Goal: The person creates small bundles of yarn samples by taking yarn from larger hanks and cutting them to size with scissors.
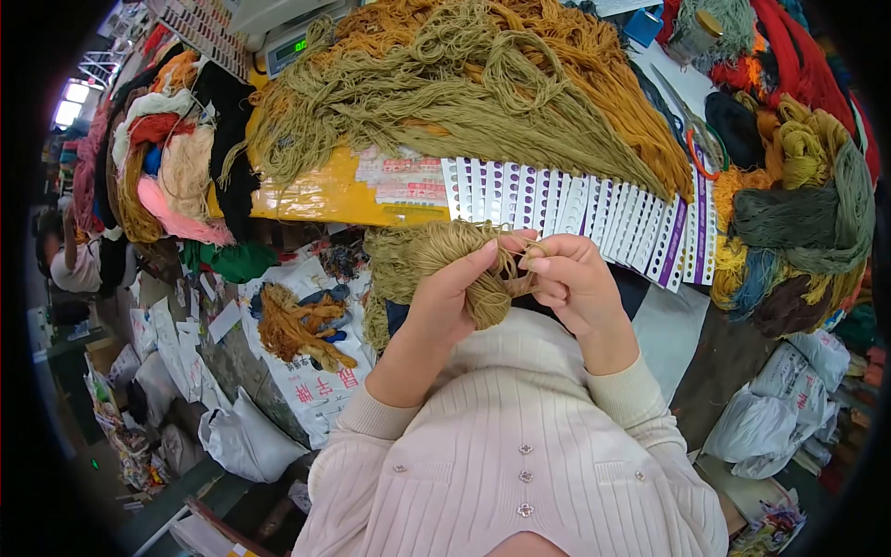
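Observation:
My left hand is closed around an olive-tan skein of yarn, held in front of my chest. Part of the skein hangs down on the left, below the table edge. My right hand pinches thin strands of the same yarn, thumb against forefinger, close to the left fingertips. Just beyond both hands lies a fanned row of white cards with punched holes. Behind the cards, a large heap of olive yarn spreads over the table.
Orange-brown yarn lies around the olive heap. Scissors with orange handles rest at the right, near dark green skeins. A scale stands at the back left. Multicoloured yarn hangs at the left; white sacks sit on the floor.

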